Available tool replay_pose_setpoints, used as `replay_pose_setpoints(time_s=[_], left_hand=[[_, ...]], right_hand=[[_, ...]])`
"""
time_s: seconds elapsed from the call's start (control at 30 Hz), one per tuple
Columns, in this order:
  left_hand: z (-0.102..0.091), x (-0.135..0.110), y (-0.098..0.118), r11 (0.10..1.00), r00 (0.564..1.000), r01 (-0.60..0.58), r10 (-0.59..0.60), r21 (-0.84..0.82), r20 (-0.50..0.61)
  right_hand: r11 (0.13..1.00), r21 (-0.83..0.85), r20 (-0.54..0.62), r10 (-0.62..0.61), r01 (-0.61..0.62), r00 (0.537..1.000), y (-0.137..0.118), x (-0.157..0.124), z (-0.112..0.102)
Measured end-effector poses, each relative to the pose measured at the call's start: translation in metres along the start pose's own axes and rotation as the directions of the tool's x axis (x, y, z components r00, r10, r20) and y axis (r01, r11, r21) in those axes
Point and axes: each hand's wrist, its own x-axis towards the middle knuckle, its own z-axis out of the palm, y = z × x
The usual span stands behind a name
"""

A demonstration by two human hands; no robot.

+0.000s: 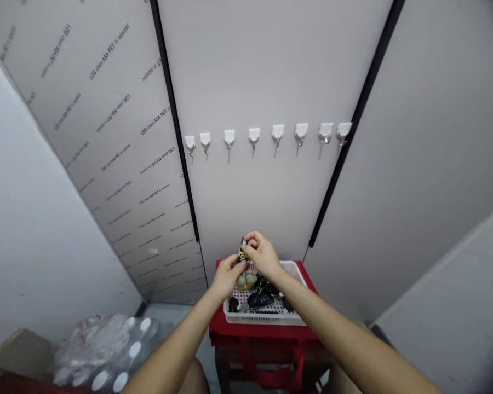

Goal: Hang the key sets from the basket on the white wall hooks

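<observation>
All eight hooks [253,135] in the row on the wall panel are bare, so as far as this view shows nothing hangs there yet, while the white basket [296,269] directly below the hooks holds a heap of small dark and pale items, too small to tell apart. Both hands meet just above the far rim of the basket, on one small black and yellow item [242,254] lifted clear of the heap. The right hand [263,253] is closed on it from above and to the right, fingers curled, pinching its top end. The left hand [229,272] comes up from below and to the left, fingertips narrowed onto its lower end, so the item sits between the two hands, touching both. Judged from this, one piece is out of the basket and being handled, and the rest is left inside. The basket rests on a red stool [246,331]. Left of the stool, on the floor, lies a clear plastic pack [102,353].
</observation>
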Motion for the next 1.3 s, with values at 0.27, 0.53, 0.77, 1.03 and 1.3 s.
replay_pose_setpoints(time_s=[0.27,0.53,0.77,1.03,1.3], left_hand=[[0.023,0.017,0.042,0.981,0.981,-0.193,0.193,-0.019,0.003],[0.018,0.025,0.061,0.97,0.975,-0.209,0.216,0.125,-0.051],[-0.003,0.028,0.096,0.966,0.962,-0.255,0.257,0.039,-0.095],[-0.051,0.022,0.13,0.973,0.97,-0.232,0.233,0.017,-0.075],[-0.083,0.049,0.151,0.958,0.932,-0.241,0.185,-0.152,-0.311]], right_hand=[[0.977,-0.053,-0.131,-0.212,0.206,0.969,-0.036,0.009,-0.01],[0.94,-0.055,-0.11,-0.34,0.335,0.934,-0.059,0.03,-0.011],[0.915,0.111,-0.141,-0.372,0.388,0.918,-0.1,0.062,0.019],[0.891,0.369,-0.157,-0.221,0.264,0.963,-0.122,0.09,0.06],[0.779,-0.412,-0.143,-0.568,0.473,0.811,-0.149,0.13,0.083]])
